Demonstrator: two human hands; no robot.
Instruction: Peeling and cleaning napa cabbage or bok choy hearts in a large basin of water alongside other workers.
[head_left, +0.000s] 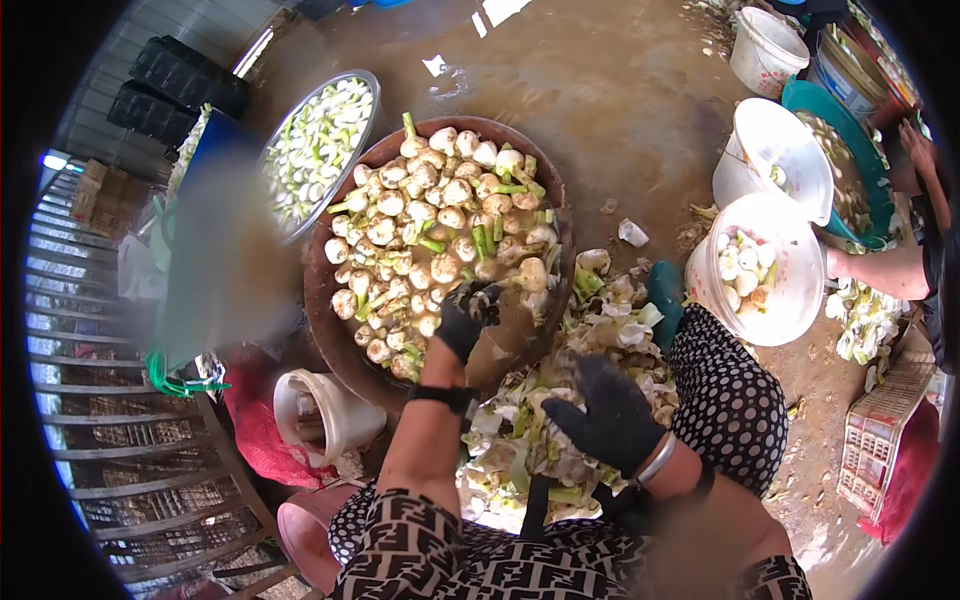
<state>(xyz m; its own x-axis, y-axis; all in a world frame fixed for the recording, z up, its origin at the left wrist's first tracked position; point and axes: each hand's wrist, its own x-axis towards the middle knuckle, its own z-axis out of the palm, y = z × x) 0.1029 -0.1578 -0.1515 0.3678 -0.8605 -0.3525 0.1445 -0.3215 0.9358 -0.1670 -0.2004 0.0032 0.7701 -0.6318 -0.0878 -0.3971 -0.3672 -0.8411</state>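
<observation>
Before me stands a wide brown tub (321, 330) of murky water, heaped with garlic bulbs (394, 202) that have short green stems and soil on their skins. My left hand (466, 319), in a black glove, reaches over the near side of the tub. Its curled fingers meet the stem of a garlic bulb (532, 276), which points to the right. Over a pile of wet garlic skins and leaves (615, 322) is my right hand (607, 412), also gloved in black. Its thumb stands apart from the fingers, and the fingertips are blurred.
A metal basin (375, 94) of cleaner garlic adjoins the tub. White buckets (806, 285) stand at right, one holding peeled bulbs, beside a co-worker's arm (877, 271) and a green basin (874, 187). At left are a white bucket (352, 420) and a slatted frame (150, 465). The floor (600, 90) is wet.
</observation>
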